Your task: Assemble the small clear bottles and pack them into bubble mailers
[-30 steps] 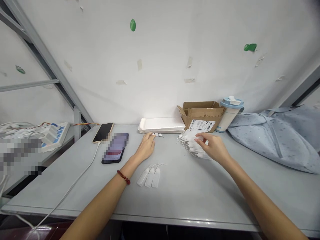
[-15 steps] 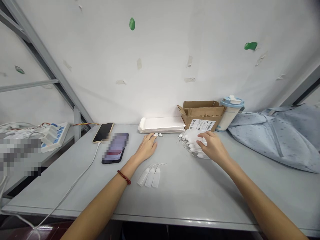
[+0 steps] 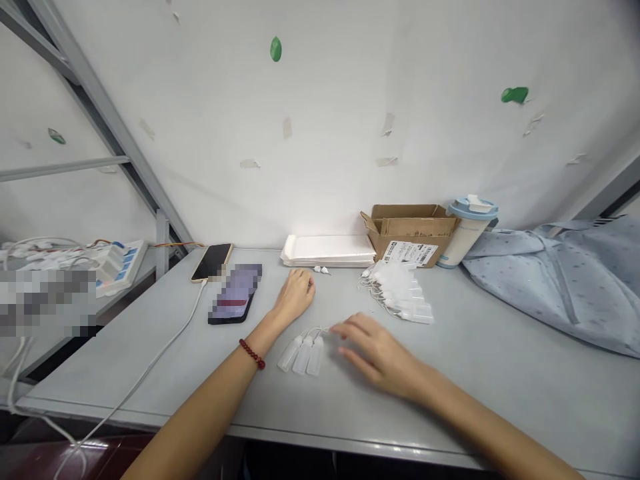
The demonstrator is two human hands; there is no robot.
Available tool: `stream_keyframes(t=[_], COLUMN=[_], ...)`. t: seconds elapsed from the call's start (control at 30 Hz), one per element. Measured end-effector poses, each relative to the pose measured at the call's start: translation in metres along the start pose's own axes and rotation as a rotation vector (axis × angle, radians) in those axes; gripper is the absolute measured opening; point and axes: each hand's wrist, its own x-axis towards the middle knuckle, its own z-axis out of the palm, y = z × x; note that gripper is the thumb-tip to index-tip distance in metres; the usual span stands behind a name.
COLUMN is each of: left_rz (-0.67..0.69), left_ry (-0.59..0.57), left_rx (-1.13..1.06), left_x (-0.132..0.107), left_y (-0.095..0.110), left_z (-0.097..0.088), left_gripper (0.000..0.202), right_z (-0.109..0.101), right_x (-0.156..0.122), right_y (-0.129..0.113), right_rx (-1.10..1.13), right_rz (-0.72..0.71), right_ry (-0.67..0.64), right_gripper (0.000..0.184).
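My left hand (image 3: 296,293) rests on the desk with its fingers curled under. Whatever it may hold is hidden. Beyond its fingers lie two small white pieces (image 3: 321,270) with dark tips. My right hand (image 3: 377,350) hovers over the desk with thumb and fingers apart, holding nothing, its fingertips close to a white string loop. That loop belongs to a fanned group of three translucent white plastic pouch-like tags (image 3: 301,355) lying in front of me. A larger overlapping pile of similar tags (image 3: 400,290), strings toward the left, lies farther back on the right.
Along the wall stand a stack of white envelopes (image 3: 330,250), a labelled cardboard box (image 3: 417,230) and a blue-lidded cup (image 3: 467,233). A light blue bag (image 3: 550,280) lies right. Two phones (image 3: 213,262) are left, one with a white cable (image 3: 175,343) crossing the desk.
My right hand has left the pile of tags and come left and nearer, beside the three tags. My left hand's fingers have curled in, away from the two small white pieces.
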Motion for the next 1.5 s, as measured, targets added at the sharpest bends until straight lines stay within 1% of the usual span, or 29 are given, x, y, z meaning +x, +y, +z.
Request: stream_keyframes(t=[0.07, 0.17, 0.43, 0.63, 0.83, 0.93, 1.0, 1.13, 1.2, 1.27, 1.37, 1.43, 1.5], left_rz=[-0.016, -0.034, -0.065, -0.077, -0.143, -0.182, -0.212, -0.382, -0.441, -0.465, -0.481, -0.464, -0.428], left_ry=[0.008, 0.013, 0.01, 0.003, -0.011, -0.05, -0.087, -0.216, -0.294, -0.351, -0.399, -0.437, -0.508], left_rx=[0.002, -0.004, -0.06, -0.11, -0.253, -0.377, -0.51, -0.997, -1.162, -1.238, -1.28, -1.287, -1.287], left_x=[0.0, -0.001, -0.001, -0.001, 0.001, 0.002, 0.003, 0.001, 0.0, -0.002, -0.003, -0.004, -0.005], left_y=[0.002, 0.005, 0.007, 0.009, 0.007, 0.008, 0.011, 0.02, 0.024, 0.026, 0.027, 0.025, 0.024], left_z=[0.0, -0.001, 0.002, 0.0, 0.001, -0.001, -0.005, -0.018, -0.023, -0.026, -0.027, -0.027, -0.028], left_gripper=[0.012, 0.013, 0.013, 0.012, 0.013, 0.016, 0.021, 0.03, 0.032, 0.032, 0.029, 0.027, 0.027], right_z=[0.007, 0.012, 0.017, 0.016, 0.017, 0.018, 0.018, 0.021, 0.022, 0.022, 0.022, 0.02, 0.019], right_x=[0.001, 0.001, 0.001, 0.004, 0.004, 0.003, 0.002, 0.001, 0.0, -0.001, -0.002, -0.003, -0.003], right_y=[-0.014, -0.022, -0.018, -0.017, -0.013, -0.01, -0.009, -0.004, 0.0, 0.005, 0.01, 0.012, 0.013], right_rx=[0.027, 0.028, -0.02, -0.043, -0.101, -0.111, -0.131, -0.239, -0.304, -0.373, -0.456, -0.473, -0.455], right_rz=[-0.038, -0.057, -0.047, -0.007, 0.001, 0.014, 0.015, -0.012, -0.038, -0.067, -0.107, -0.12, -0.121], right_ry=[-0.119, -0.2, -0.234, -0.287, -0.28, -0.269, -0.257, -0.203, -0.142, -0.069, 0.039, 0.097, 0.144], right_gripper=[0.032, 0.033, 0.033, 0.027, 0.026, 0.026, 0.024, 0.02, 0.019, 0.017, 0.017, 0.017, 0.017])
